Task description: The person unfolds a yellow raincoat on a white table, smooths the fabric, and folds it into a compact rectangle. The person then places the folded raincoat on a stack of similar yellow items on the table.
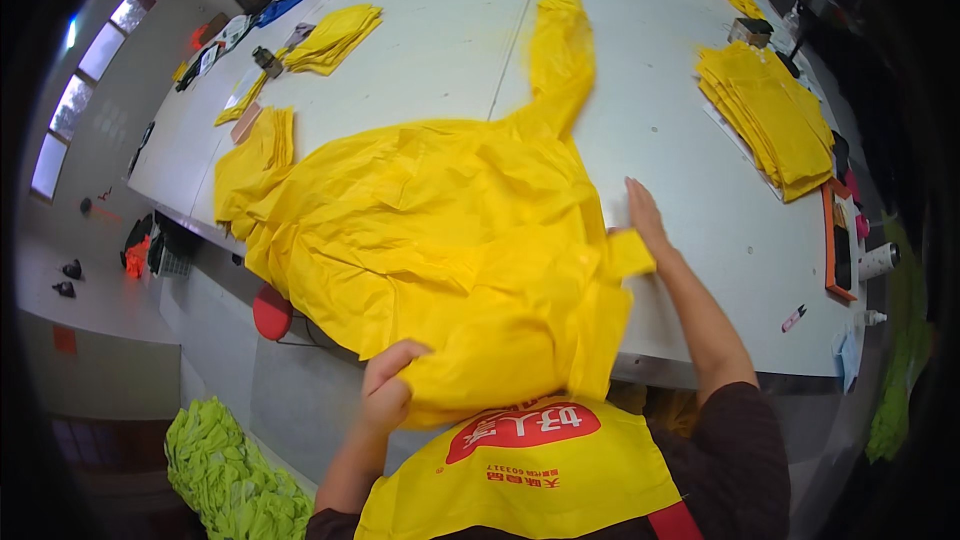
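A large yellow garment (430,210), thin and crinkled like a raincoat, lies spread over the near side of the white table, its near part hanging over the edge towards me. One sleeve (562,50) stretches away across the tabletop. My left hand (388,385) is closed on the garment's near-left edge, fingers curled round the cloth. Beside its right edge, my right hand (645,215) is held out with straight fingers, close to the tabletop. A narrow yellow flap (631,253) crosses in front of the right wrist.
Folded yellow stacks lie at the right (770,120) and far left (335,38). An orange tray (838,240), a white cup (880,260) and a small marker (793,318) are along the right edge. Bright green cloth (230,470) is heaped at lower left, near a red stool (272,313).
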The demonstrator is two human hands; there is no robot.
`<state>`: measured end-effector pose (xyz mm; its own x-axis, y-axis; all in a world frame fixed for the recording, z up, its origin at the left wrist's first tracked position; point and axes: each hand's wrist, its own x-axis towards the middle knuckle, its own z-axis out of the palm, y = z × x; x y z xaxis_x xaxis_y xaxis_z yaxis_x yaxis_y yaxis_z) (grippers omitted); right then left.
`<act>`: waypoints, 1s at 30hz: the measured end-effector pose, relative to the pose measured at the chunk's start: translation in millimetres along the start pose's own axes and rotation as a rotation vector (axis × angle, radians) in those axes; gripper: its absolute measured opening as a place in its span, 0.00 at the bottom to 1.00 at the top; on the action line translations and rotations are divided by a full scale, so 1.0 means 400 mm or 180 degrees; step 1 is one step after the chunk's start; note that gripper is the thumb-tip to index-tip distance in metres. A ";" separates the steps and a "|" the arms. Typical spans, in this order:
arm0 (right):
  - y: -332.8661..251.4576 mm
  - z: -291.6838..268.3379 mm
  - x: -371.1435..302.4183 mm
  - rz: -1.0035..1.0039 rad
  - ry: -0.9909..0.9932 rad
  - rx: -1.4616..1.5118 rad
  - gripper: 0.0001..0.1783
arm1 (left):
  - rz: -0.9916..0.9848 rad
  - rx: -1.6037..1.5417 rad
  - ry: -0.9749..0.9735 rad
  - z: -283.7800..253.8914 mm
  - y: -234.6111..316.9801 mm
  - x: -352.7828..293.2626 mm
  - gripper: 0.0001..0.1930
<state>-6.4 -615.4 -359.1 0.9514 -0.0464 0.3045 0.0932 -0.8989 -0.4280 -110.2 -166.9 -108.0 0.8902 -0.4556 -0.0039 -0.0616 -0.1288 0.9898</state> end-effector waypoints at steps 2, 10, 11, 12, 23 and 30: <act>-0.212 0.043 0.035 0.0050 0.0292 0.0075 0.45 | 0.0138 -0.0030 -0.0221 -0.058 0.068 -0.089 0.13; -0.571 0.062 0.235 -0.0789 0.0806 0.0585 0.20 | 0.0383 0.2010 0.0494 -0.311 0.253 -0.500 0.19; -0.623 0.018 0.247 -0.0785 0.0345 0.0923 0.17 | -0.0005 0.2649 0.1171 -0.331 0.256 -0.566 0.18; -0.711 -0.051 0.251 -0.0920 -0.0065 0.1015 0.15 | -0.0443 0.2942 0.1942 -0.371 0.234 -0.621 0.16; -1.457 -0.301 -0.177 -0.2330 -0.5639 0.3854 0.23 | -0.1303 0.4052 0.4871 -0.837 -0.058 -1.065 0.16; -1.333 -0.251 -0.148 -0.0253 -0.5230 0.5562 0.28 | 0.0486 0.3359 0.4728 -0.979 0.192 -0.660 0.21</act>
<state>-141.8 -177.1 -63.6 0.2155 0.9734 0.0783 -0.6394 0.2013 -0.7421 -173.3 288.3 24.9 0.4313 0.4782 0.7650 0.1262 -0.8716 0.4737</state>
